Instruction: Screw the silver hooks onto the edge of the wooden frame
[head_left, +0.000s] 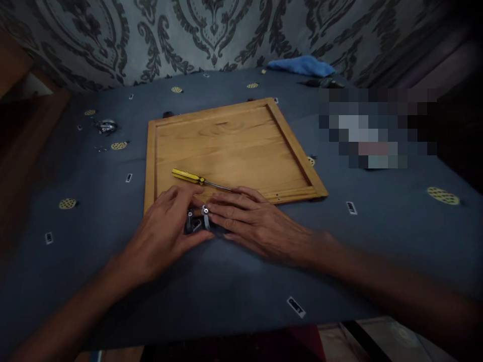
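Note:
A framed wooden panel [226, 146], like a cabinet door, lies flat on the cloth-covered table. At its near edge is a metal hinge [206, 216] with screw heads showing. My left hand [168, 226] curls around the hinge, thumb on the near side and fingers on the panel side; its exact contact is partly hidden. Stretched out and lying flat, the fingers of my right hand [256, 223] reach over the panel's near edge, their tips touching beside the hinge. A yellow-handled screwdriver [188, 176] rests on the panel just beyond my hands, its tip hidden near my right fingers.
Another shiny metal hinge [106, 125] lies on the left of the table, with small screws [101, 148] near it. A blue cloth [302, 65] and a dark tool [317, 83] sit at the back right. Brown wooden furniture [33, 136] stands at left.

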`<move>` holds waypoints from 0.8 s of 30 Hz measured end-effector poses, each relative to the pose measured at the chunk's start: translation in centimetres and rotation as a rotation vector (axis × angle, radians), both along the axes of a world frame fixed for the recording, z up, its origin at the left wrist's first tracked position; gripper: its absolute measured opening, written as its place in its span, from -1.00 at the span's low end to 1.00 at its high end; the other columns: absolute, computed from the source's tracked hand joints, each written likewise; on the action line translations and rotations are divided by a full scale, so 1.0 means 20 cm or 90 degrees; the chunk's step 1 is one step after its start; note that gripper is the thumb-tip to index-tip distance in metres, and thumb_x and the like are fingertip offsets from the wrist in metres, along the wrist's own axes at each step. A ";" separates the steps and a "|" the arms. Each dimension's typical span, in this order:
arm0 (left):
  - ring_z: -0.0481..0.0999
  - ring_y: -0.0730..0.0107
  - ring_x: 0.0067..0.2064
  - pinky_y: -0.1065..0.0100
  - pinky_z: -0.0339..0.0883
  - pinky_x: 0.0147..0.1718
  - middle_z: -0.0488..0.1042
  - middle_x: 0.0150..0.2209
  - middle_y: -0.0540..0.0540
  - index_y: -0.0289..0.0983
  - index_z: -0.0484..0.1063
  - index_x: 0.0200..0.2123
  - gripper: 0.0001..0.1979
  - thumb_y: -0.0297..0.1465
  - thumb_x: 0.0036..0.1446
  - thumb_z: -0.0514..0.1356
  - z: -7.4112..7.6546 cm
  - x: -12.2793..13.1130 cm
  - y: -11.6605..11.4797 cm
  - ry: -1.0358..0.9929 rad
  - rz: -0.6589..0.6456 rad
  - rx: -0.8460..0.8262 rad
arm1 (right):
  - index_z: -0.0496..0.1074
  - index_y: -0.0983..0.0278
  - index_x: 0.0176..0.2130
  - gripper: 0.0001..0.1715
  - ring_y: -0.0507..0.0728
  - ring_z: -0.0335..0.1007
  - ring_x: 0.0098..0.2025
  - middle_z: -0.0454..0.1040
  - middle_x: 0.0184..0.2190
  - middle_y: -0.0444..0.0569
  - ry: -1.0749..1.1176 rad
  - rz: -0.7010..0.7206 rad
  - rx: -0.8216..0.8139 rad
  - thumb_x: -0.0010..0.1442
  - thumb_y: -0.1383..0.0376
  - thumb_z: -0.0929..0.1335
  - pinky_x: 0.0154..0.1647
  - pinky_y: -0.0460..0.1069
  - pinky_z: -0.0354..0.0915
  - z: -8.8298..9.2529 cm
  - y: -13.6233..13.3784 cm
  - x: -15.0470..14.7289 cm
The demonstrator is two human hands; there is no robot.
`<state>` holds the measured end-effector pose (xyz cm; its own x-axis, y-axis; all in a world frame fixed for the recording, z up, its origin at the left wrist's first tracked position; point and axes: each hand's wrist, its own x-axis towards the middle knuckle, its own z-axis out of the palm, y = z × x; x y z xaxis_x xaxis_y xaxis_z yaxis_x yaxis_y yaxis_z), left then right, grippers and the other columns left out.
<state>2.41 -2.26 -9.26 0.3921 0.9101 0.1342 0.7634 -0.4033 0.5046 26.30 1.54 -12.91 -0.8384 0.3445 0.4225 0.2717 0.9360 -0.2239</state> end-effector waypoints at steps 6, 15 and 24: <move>0.53 0.14 0.01 0.17 0.46 -0.06 0.51 -0.07 -0.03 -0.10 0.24 0.03 -0.44 -0.32 0.04 0.45 0.00 0.00 0.01 0.000 0.000 -0.006 | 0.44 0.31 0.16 -0.62 0.17 0.29 0.32 0.54 0.15 -0.01 0.004 -0.003 0.005 0.50 0.33 0.19 0.35 0.21 0.21 -0.01 0.00 0.00; 0.53 0.11 0.00 0.14 0.46 -0.07 0.50 -0.06 -0.05 -0.11 0.25 0.04 -0.44 -0.31 0.05 0.44 0.01 0.01 0.01 -0.003 0.004 -0.011 | 0.46 0.35 0.10 -0.66 0.18 0.35 0.25 0.57 0.08 0.03 0.004 0.009 0.032 0.47 0.39 0.21 0.32 0.18 0.23 0.00 0.00 -0.03; 0.52 0.12 0.02 0.13 0.45 -0.03 0.50 -0.04 -0.06 -0.11 0.22 0.11 -0.38 -0.29 0.05 0.44 0.00 0.01 0.00 0.015 0.004 0.002 | 0.44 0.30 0.17 -0.62 0.18 0.29 0.31 0.53 0.15 0.04 -0.006 0.013 0.008 0.42 0.40 0.25 0.33 0.23 0.21 -0.01 0.00 -0.01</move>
